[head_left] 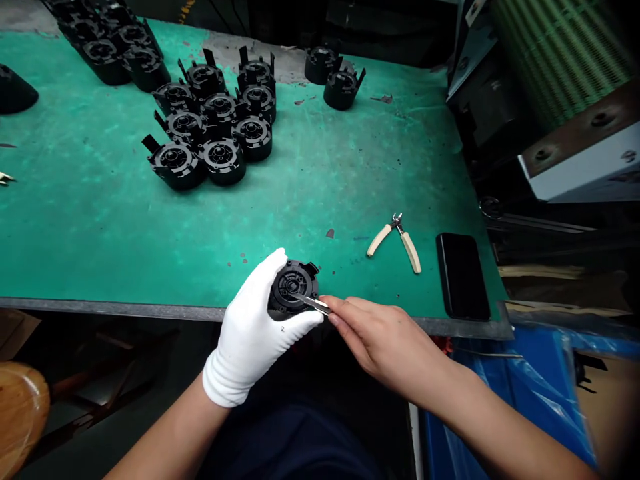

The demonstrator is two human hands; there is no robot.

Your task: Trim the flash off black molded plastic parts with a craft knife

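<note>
My left hand point(255, 327), in a white glove, is wrapped round a round black plastic housing point(294, 283) at the front edge of the green table. The housing's ribbed face is turned up toward me, and a tab sticks out at its upper right. My bare right hand point(373, 333) pinches a slim knife point(313, 304) with a metal blade. Its blade lies over the housing's face, with the tip near the centre. Whether the tip touches the plastic I cannot tell. My right fingers are close to my left thumb.
Cutting pliers with cream handles point(395, 241) lie spread on the green table point(320, 193), beside a black phone point(463, 277). Several similar black housings point(220, 157) stand in groups farther back. A machine with a green grille point(570, 60) borders the right side. A wooden stool point(23, 413) is at lower left.
</note>
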